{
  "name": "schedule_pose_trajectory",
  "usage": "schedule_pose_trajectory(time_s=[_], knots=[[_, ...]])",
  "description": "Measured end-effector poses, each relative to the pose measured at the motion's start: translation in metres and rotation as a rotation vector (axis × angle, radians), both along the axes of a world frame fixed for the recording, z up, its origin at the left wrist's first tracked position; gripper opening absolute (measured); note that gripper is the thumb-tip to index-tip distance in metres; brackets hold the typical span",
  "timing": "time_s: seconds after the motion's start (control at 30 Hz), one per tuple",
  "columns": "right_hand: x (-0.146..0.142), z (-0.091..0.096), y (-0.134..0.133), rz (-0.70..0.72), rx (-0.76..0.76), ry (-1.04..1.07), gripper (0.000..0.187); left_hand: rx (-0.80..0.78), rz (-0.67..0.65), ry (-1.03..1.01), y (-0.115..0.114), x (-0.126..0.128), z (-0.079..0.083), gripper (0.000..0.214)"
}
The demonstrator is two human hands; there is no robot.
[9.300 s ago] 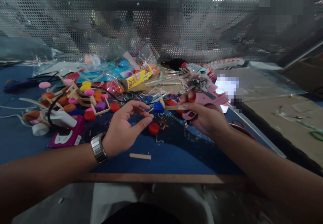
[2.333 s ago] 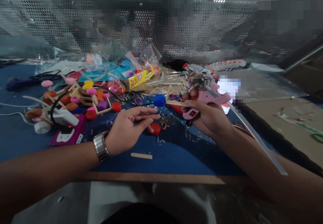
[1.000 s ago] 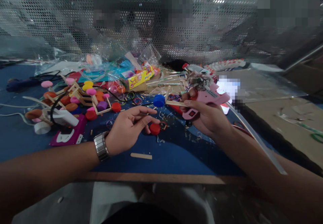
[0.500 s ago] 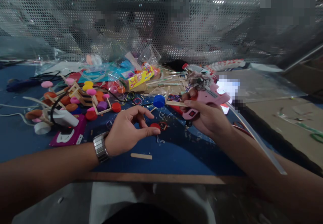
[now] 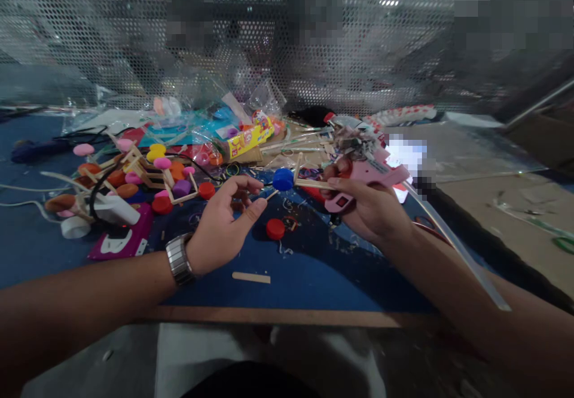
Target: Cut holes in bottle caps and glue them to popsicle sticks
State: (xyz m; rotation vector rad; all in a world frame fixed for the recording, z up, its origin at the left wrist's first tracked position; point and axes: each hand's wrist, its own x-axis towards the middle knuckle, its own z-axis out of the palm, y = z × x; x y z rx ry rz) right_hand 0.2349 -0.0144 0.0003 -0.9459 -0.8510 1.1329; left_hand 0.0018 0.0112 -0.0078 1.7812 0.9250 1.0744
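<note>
Left hand: The left hand (image 5: 219, 224) has its fingers bent and spread apart. Its grip is loose and has nothing in it. A silver metal watch (image 5: 179, 259) goes around the wrist.
Right hand: The right hand (image 5: 374, 210) has its grip tight around a pink plastic glue gun (image 5: 372, 174) and pinches some thin, pale wooden sticks (image 5: 314, 184) too.
Blue cap: A round blue plastic cap (image 5: 283, 179) is at the far end of those sticks, just beside the left fingertips but not touching them.
Clear rod: A long, see-through rod (image 5: 457, 245) sticks out from the back of the gun, over the right arm.
Red cap: A round red plastic cap (image 5: 275, 229) sits on the blue tabletop (image 5: 314, 290), below the blue one.
Flat stick: A short, flat wooden stick (image 5: 251, 277) lies near the front edge.
Left side: Wooden frames with bright round pieces (image 5: 134, 168) stand behind a purple plastic power box (image 5: 121, 239).
Back: A yellow wrapper with pictures (image 5: 251, 136) lies among clear bags, before a grey metal screen full of holes (image 5: 251, 39).
</note>
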Motion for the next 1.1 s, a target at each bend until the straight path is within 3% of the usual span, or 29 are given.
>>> schedule_pose_trajectory(time_s=[0.2,0.43,0.5,0.77,1.1], knots=[[0.002,-0.001,0.000,0.034,0.001,-0.014,0.035,-0.040,0.005,-0.038,0.000,0.001,-0.001,0.014],[0.004,-0.002,0.000,0.053,0.038,-0.057,0.032,-0.035,0.049,-0.121,-0.002,0.000,0.000,0.035],[0.004,-0.002,0.000,0.087,0.029,-0.048,0.033,-0.030,0.054,-0.094,-0.002,-0.001,-0.001,0.030],[-0.002,0.002,-0.009,0.255,-0.024,-0.080,0.032,-0.014,-0.101,0.114,-0.003,-0.002,-0.001,0.044],[-0.002,-0.001,-0.012,0.384,-0.074,-0.094,0.039,-0.001,-0.201,0.091,-0.005,-0.001,0.002,0.030]])
